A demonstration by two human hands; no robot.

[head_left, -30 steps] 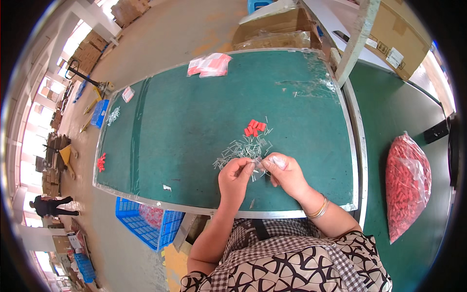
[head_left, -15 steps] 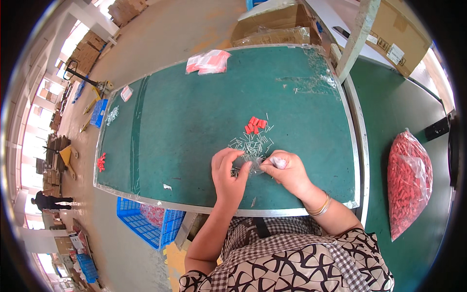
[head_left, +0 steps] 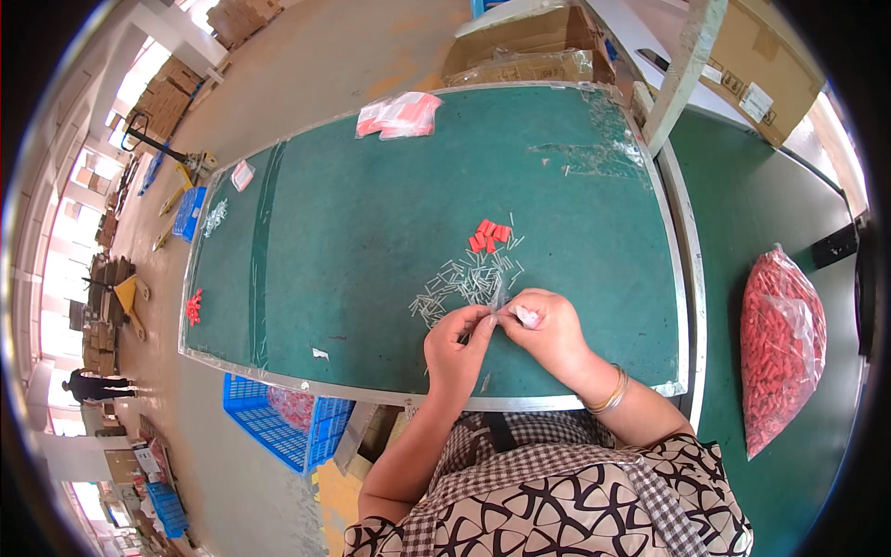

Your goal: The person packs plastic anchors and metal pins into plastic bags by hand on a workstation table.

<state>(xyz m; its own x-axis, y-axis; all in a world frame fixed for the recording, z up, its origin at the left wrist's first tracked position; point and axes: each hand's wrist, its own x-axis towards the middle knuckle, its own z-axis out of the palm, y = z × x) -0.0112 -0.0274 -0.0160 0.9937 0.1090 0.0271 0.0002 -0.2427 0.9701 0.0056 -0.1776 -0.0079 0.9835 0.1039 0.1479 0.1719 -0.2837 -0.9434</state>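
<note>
My left hand (head_left: 457, 345) and my right hand (head_left: 549, 332) meet near the table's front edge. Thumb and fingers of each are pinched on a small clear plastic bag (head_left: 500, 295) between them. A crumpled whitish piece (head_left: 527, 317), maybe more of the plastic, shows in my right hand. Just beyond my fingers lies a loose pile of thin silvery pins (head_left: 473, 279), perhaps nails or screws. Several red cylindrical plugs (head_left: 489, 236) lie behind the pile. What the bag contains is too small to tell.
Flat red-and-white packets (head_left: 399, 117) lie at the green table's (head_left: 353, 213) far edge. Small red pieces (head_left: 193, 307) and clear bits (head_left: 215, 218) sit at its left. A large bag of red plugs (head_left: 781, 348) rests at right. Below the front edge is a blue crate (head_left: 278, 422).
My left hand has moved right and closed on the bag beside my right hand. The pins on the pile's left side now show, spread out where that hand was.
</note>
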